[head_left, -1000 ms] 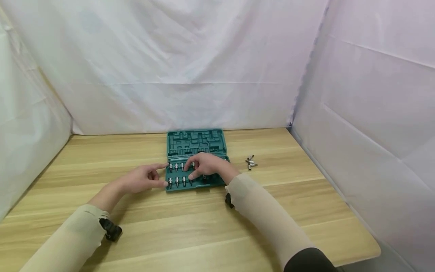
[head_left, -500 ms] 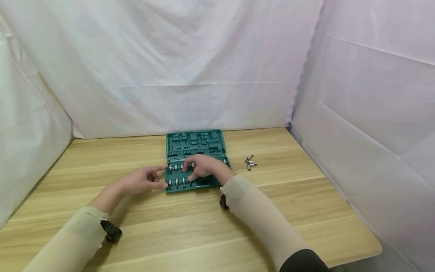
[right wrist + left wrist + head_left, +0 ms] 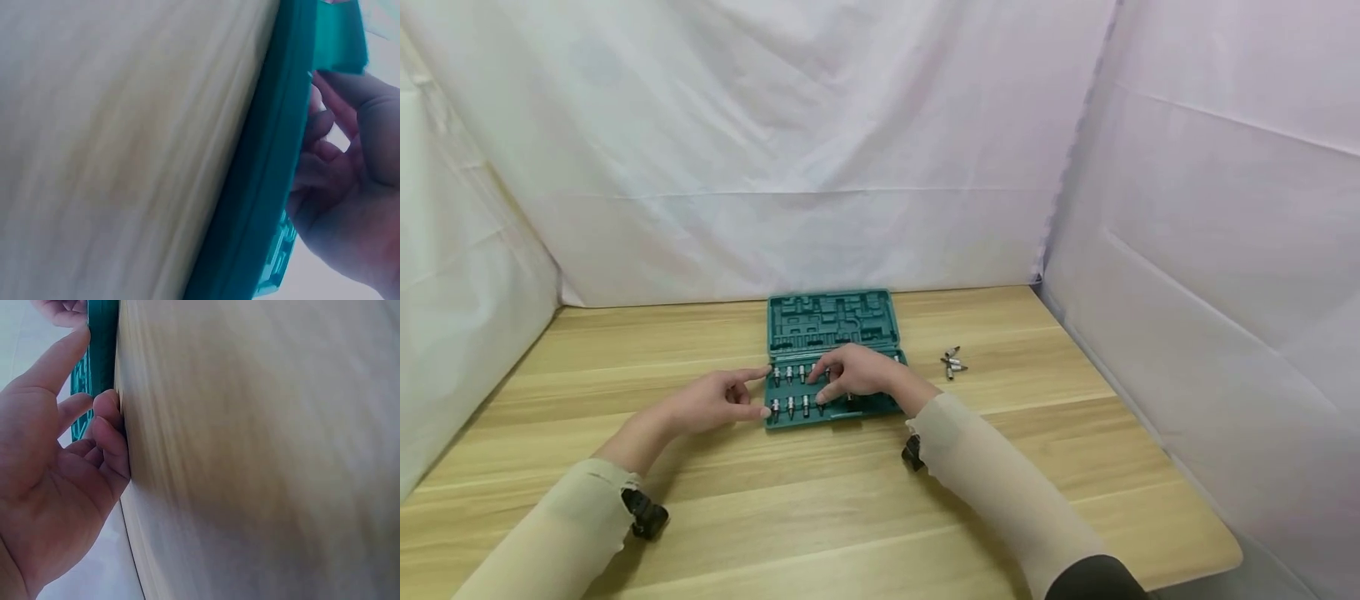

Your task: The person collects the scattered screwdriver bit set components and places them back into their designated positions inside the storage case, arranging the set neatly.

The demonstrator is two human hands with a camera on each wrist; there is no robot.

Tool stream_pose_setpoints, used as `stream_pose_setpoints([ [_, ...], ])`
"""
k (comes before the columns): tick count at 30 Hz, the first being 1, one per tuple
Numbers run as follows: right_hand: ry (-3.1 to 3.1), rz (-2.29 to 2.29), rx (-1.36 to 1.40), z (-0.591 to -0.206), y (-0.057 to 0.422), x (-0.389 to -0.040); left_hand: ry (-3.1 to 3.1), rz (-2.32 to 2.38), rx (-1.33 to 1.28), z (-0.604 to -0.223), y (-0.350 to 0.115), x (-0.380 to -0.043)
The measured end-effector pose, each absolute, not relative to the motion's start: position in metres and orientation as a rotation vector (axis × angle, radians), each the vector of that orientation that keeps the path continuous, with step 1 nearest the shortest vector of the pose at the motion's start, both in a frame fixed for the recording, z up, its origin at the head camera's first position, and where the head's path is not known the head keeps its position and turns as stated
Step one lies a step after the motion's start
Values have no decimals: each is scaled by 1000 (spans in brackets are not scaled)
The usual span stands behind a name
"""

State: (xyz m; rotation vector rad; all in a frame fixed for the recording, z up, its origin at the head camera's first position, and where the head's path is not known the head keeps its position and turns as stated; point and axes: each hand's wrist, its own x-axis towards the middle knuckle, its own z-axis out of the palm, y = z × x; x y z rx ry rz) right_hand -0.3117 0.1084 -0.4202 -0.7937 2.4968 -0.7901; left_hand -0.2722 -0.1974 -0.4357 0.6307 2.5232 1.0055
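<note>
A green plastic case (image 3: 790, 388) lies unfolded at the table's far middle, its lid (image 3: 831, 317) leaning back. Short silver bit sockets (image 3: 790, 407) sit in two rows in its tray. My left hand (image 3: 711, 404) touches the case's left side with straight index finger and thumb, one near each corner; its other fingers curl in, as the left wrist view shows. Over the tray, my right hand (image 3: 861, 372) reaches down from the right. Its thumb tip is at a lower-row bit socket (image 3: 820, 409), the index tip near the upper row, with a gap between. The palm covers the tray's right part.
Several loose bit sockets (image 3: 953, 364) lie in a small pile right of the case. White cloth (image 3: 805, 233) hangs behind the wooden table (image 3: 737, 517) and along both sides. A green latch (image 3: 340, 37) sticks out from the case's front edge in the right wrist view.
My right hand shifts slightly left, then back right, over the tray, with thumb and index staying near the same bit sockets. The left hand keeps its place at the case.
</note>
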Motion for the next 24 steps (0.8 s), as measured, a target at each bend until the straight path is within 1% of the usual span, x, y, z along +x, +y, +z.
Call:
stream_pose_setpoints([
  [8, 2501, -927, -825, -417, 140, -311, 2515, 1032, 622, -437, -197, -272],
  [18, 2608, -1031, -665, -405, 201, -314, 2510, 1031, 607, -435, -198, -274],
  [24, 2692, -1017, -553, -398, 236, -318, 2500, 1037, 613, -436, -198, -273],
])
